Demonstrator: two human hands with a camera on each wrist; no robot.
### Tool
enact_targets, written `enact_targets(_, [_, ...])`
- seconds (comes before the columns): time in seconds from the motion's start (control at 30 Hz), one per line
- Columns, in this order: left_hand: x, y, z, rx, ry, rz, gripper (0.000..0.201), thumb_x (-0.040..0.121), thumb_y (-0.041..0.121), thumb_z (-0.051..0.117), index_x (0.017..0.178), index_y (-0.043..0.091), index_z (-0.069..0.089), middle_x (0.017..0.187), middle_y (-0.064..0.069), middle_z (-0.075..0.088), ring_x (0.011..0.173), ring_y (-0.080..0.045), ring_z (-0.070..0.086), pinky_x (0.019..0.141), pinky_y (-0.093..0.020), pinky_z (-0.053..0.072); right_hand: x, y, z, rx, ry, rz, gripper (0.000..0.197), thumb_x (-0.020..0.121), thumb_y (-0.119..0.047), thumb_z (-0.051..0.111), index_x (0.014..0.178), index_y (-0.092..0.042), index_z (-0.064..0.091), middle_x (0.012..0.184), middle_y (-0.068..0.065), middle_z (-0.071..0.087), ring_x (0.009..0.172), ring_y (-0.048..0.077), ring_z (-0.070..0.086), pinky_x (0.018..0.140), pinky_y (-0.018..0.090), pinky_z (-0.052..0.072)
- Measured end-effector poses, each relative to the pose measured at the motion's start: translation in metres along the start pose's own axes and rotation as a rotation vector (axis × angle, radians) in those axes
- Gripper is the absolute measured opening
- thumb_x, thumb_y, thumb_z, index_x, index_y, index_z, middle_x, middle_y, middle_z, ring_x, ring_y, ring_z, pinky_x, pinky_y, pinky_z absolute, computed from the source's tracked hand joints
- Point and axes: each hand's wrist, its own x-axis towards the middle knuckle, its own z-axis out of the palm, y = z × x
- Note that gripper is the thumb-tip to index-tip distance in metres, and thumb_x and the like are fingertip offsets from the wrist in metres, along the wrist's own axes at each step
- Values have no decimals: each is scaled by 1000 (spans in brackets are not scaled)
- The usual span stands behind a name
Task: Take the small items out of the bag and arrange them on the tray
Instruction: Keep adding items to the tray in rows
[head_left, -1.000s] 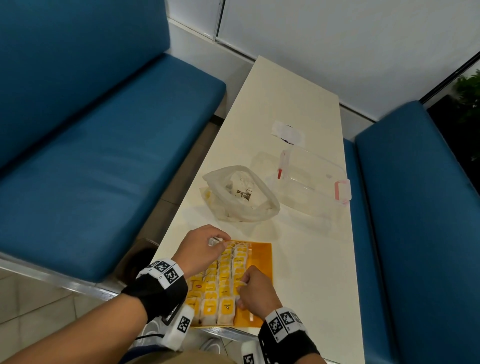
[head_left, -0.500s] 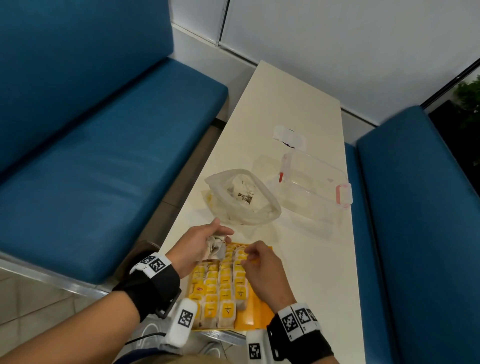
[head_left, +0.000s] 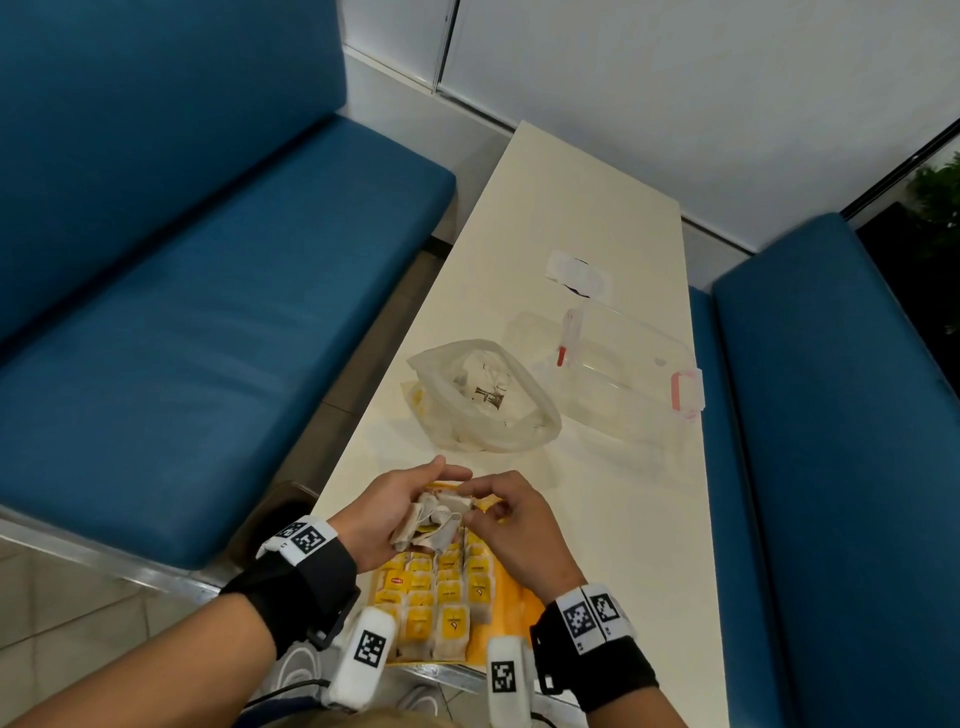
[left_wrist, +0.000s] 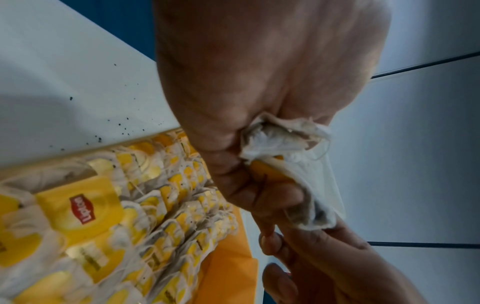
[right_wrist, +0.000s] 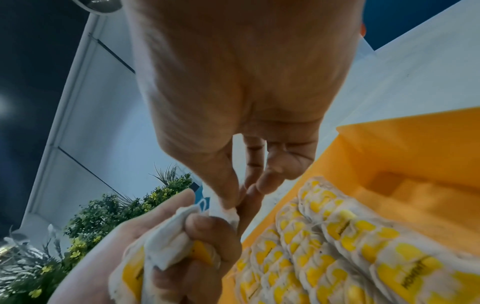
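Observation:
My left hand (head_left: 395, 506) grips a bunch of white tea bags (head_left: 434, 522) with yellow tags above the far end of the orange tray (head_left: 511, 603). My right hand (head_left: 485, 499) pinches the top corner of one tea bag (right_wrist: 226, 214) in that bunch between thumb and forefinger. Rows of tea bags (head_left: 441, 592) lie on the tray, filling its left part (right_wrist: 337, 242). The clear plastic bag (head_left: 483, 397) stands open farther up the table with more tea bags inside. In the left wrist view the bunch (left_wrist: 288, 156) sticks out of my fist.
A clear plastic box (head_left: 618, 364) with red latches lies right of the bag. A small white wrapper (head_left: 576, 270) lies beyond it. The narrow cream table (head_left: 623, 545) runs between two blue benches (head_left: 208, 322). Dark specks dot the table beside the tray (left_wrist: 111, 127).
My left hand lifted the bunch of tea bags higher and turned it. My right hand left the tray's near rows, came up and took hold of one bag in the bunch.

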Motion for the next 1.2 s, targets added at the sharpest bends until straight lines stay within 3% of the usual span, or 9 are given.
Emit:
enact_targets(0.2, [2,-2,0,50,-31,12,39,107,30,42,126,6,67,123,-22,70,106,-30,70,86,-36,55,1,8,2,93,61,86,14,85,-14,75,95,-24,75,96,-3,72,78,15,65,74,22,53])
enact_targets(0.37, [6,-5,-8,269,-27,102,28,97,12,60,121,19,73,118,-17,73,117,-34,66,104,-45,49,1,11,-2,313,84,185,8,87,-1,68,90,-9,69,71,8,68,60,17,62,52,23,45])
enact_targets(0.5, [7,-7,-8,436,11,176,30,89,7,71,112,25,78,96,-7,77,96,-18,71,91,-34,54,0,15,-2,401,57,230,12,89,2,65,100,-3,64,69,11,63,58,19,61,49,26,43])
enact_targets(0.63, [9,-8,-3,475,110,225,21,89,7,74,105,20,80,89,-11,77,84,-17,70,81,-32,55,-2,15,-1,308,34,168,37,89,1,63,114,-25,67,79,8,64,64,19,65,54,26,47])
enact_targets(0.73, [11,-9,-3,459,141,225,20,88,5,75,104,16,79,92,-19,77,82,-21,71,81,-37,57,-5,20,0,153,40,52,52,84,1,66,119,-37,68,96,-6,66,72,9,65,68,22,53])
enact_targets(0.8, [11,-8,-3,434,134,216,21,88,5,75,106,15,77,87,-20,76,80,-23,72,80,-38,58,-5,24,2,29,72,-41,49,83,-3,69,114,-41,71,105,-9,62,79,7,63,76,17,52])
enact_targets(1.03, [11,-5,-1,454,105,240,12,94,13,71,103,12,79,86,-6,78,83,-14,71,91,-40,57,-4,20,2,7,211,-58,29,83,-13,77,83,-41,74,93,-3,56,74,7,57,68,11,44])
enact_targets(1.13, [6,0,0,542,57,250,15,92,22,74,106,20,79,84,-11,76,78,-13,70,73,-29,58,-2,17,-2,125,236,21,19,81,-13,79,79,-32,77,91,1,59,74,4,56,69,12,46])
enact_targets(1.2, [4,1,0,647,52,258,19,89,26,78,108,25,78,83,-13,76,74,-14,70,64,-24,55,-1,18,-4,224,259,68,12,82,-13,80,81,-25,80,92,4,63,81,10,62,72,15,49])
